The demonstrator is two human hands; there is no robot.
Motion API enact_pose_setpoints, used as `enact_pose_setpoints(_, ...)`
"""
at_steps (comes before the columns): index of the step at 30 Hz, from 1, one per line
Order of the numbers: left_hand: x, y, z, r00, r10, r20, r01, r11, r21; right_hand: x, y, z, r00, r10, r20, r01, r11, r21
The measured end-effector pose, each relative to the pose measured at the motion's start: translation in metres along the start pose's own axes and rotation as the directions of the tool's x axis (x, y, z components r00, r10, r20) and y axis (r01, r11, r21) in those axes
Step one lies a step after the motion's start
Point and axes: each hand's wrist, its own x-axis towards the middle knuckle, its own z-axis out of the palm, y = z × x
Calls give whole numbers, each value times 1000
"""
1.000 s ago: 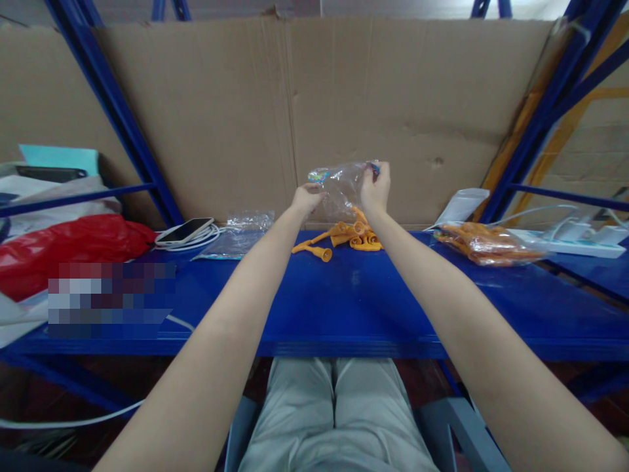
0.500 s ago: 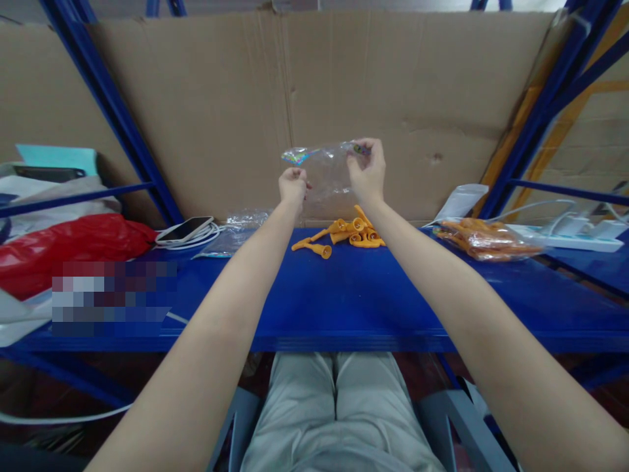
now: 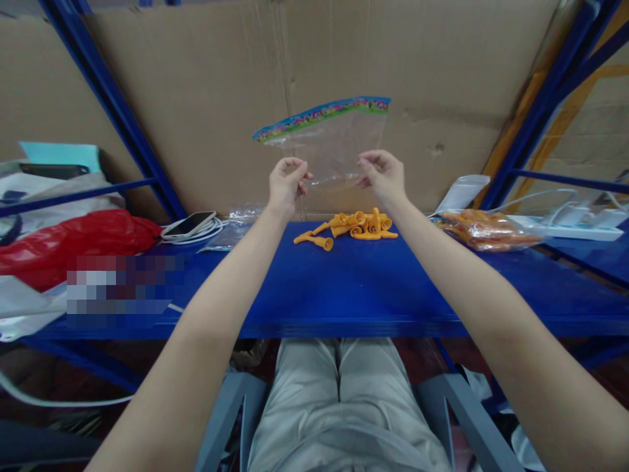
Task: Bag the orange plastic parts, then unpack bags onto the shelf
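Both hands hold a clear plastic bag (image 3: 334, 141) upright in the air, its colourful printed strip on top. My left hand (image 3: 285, 183) pinches the bag's lower left edge. My right hand (image 3: 383, 174) pinches its lower right edge. The bag looks empty. Below it, on the blue shelf (image 3: 354, 288), lies a small pile of several orange balloons (image 3: 356, 226).
A phone (image 3: 188, 224) on coiled white cable and another clear bag (image 3: 233, 229) lie at the left. A red bag (image 3: 73, 242) is further left. At the right are a packet of orange balloons (image 3: 484, 231) and a white power strip (image 3: 580, 229). Cardboard backs the shelf.
The bag has been lifted and turned upright, its printed strip now on top. Both hands shifted from its top to its lower edge. The orange balloons stay on the shelf.
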Motion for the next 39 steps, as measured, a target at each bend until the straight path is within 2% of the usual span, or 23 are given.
enact_pose_setpoints(5,-19,-5,-21,993,-49,105,49,999,-2,-26,-12,-12,999,-30,29,31,999,-17)
enact_pose_setpoints(8,-24,-13,-28,983,-92,161,92,996,8,-42,-9,-18,998,-42,55,44,999,-27)
enact_pose_setpoints(13,-32,-35,-22,973,-161,167,154,987,53,-64,11,-18,998,-8,65,8,1000,-3)
enact_pose_setpoints(17,-39,-52,-17,961,-175,213,168,984,51,-70,21,-16,991,127,40,-129,989,72)
enact_pose_setpoints(20,-45,-58,-17,955,-160,250,153,987,48,-71,26,-17,959,280,-50,-266,946,185)
enact_pose_setpoints(23,-54,-57,-17,939,-159,304,156,987,35,-73,28,-18,912,393,-119,-353,898,263)
enact_pose_setpoints(26,-65,-54,-14,920,-175,351,182,983,13,-77,22,-20,848,524,-80,-479,821,310)
enact_pose_setpoints(28,-71,-52,-11,906,-209,369,224,975,1,-80,14,-20,781,624,-32,-581,744,330)
enact_pose_setpoints(31,-73,-52,-7,889,-296,349,318,948,-6,-84,2,-19,707,707,-2,-664,665,343)
enact_pose_setpoints(34,-69,-55,-8,877,-384,287,405,914,-14,-88,-6,-15,696,716,56,-695,652,303)
enact_pose_setpoints(39,-63,-56,-14,868,-450,211,466,885,-29,-93,-6,-10,726,675,128,-686,704,183)
